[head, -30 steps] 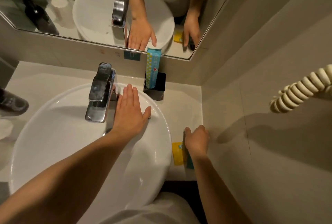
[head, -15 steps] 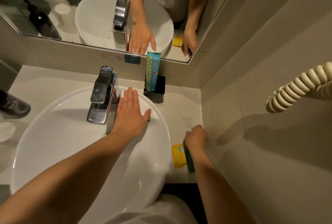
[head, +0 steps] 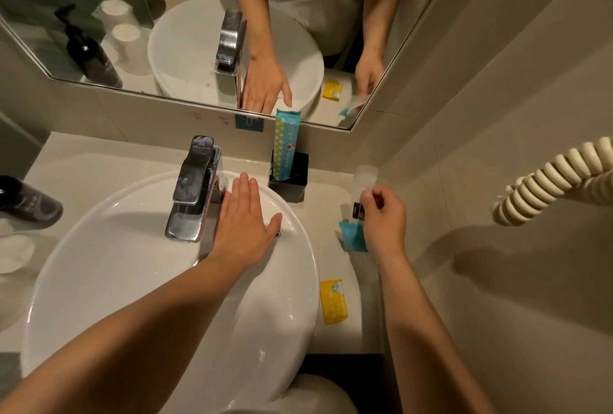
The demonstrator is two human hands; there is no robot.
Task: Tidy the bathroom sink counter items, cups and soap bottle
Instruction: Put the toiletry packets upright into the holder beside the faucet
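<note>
We rest our left hand point(head: 243, 232), fingers together, on one basin point(head: 99, 264); our right hand point(head: 384, 221) pinches one clear-and-teal packet point(head: 353, 236); one yellow sachet point(head: 333, 301) lies nearby.

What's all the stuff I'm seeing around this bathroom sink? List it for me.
Basin: one, white, centre of the counter.
Tap: one, chrome, at the basin's back rim.
Holder: one, black, behind the basin, with a tall blue-green packet standing in it.
Yellow packet: one, flat on the counter, right of the basin.
Teal-and-clear packet: one, held above the counter's right side.
Soap bottle: one, dark, far left edge.
Cups: white, left edge, partly cut off; the mirror shows two.
Coiled cord: one, cream, right wall.
Left hand: flat on the basin rim.
Right hand: pinching the teal-and-clear packet.
</note>
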